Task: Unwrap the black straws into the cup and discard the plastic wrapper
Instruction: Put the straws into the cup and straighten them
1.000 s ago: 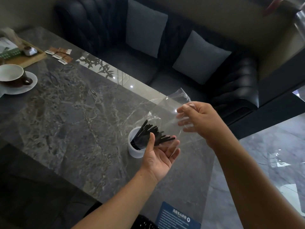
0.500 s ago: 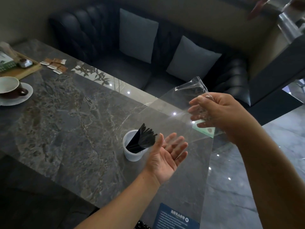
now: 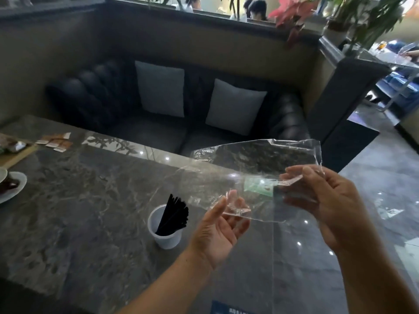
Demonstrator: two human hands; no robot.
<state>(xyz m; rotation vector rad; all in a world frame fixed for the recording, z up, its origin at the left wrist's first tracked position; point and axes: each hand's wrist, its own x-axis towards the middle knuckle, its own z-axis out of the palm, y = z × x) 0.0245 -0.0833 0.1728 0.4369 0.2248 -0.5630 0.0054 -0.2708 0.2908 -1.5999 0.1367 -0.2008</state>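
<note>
A bundle of black straws (image 3: 173, 215) leans in a white plastic cup (image 3: 166, 237) on the dark marble table (image 3: 79, 211). Above the table's right end I hold the clear plastic wrapper (image 3: 254, 177) stretched between both hands. It has a small green label and no straws in it. My right hand (image 3: 322, 200) pinches its right end between thumb and fingers. My left hand (image 3: 223, 227), palm up just right of the cup, pinches the wrapper's lower left corner with thumb and fingertips.
A coffee cup on a saucer (image 3: 10, 184) sits at the table's left edge. Sugar sachets (image 3: 55, 141) and a wooden tray (image 3: 15, 150) lie at the far left. A dark sofa (image 3: 181, 109) with two grey cushions stands behind the table. Glossy floor lies to the right.
The wrapper came clear of the straws, which now stand alone in the cup. My left hand went from open beside the cup to pinching the wrapper's corner. The camera tilted up.
</note>
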